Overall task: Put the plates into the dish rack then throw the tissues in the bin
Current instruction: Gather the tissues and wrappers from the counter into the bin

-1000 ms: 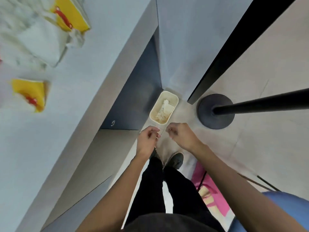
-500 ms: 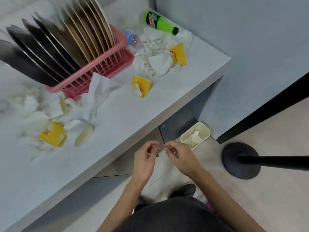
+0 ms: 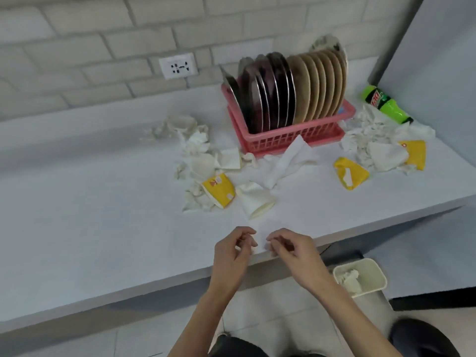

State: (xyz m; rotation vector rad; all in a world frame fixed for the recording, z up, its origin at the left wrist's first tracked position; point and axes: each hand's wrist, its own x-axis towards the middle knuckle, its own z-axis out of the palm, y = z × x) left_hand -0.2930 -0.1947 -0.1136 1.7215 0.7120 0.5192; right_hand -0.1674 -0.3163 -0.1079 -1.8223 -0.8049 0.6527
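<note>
We look down on a white worktop (image 3: pixel 103 215) against a pale brick wall. The left grip (image 3: pixel 233 253) and right grip (image 3: pixel 293 253) (both bare hands) hover side by side over the worktop's near edge, close together but not touching. The fingers of each are loosely curled, and we see nothing held in either.

Towards the far right of the worktop stands a pink dish rack (image 3: pixel 283 140). The plates (image 3: pixel 291 91) stand upright in it in a tight row, dark ones to the left and tan ones to the right.

Crumpled white tissues (image 3: pixel 293 158) lie scattered in front of the rack and to both sides of it. Among them lie flattened yellow paper cups (image 3: pixel 219 190), one ahead of the hands and two nearer the right edge.

A green bottle (image 3: pixel 386 104) lies on its side at the far right corner. A wall socket (image 3: pixel 178 65) sits in the brickwork behind.

The cream bin (image 3: pixel 373 288) stands on the floor below the worktop's near right corner, with a few tissues already in it.
</note>
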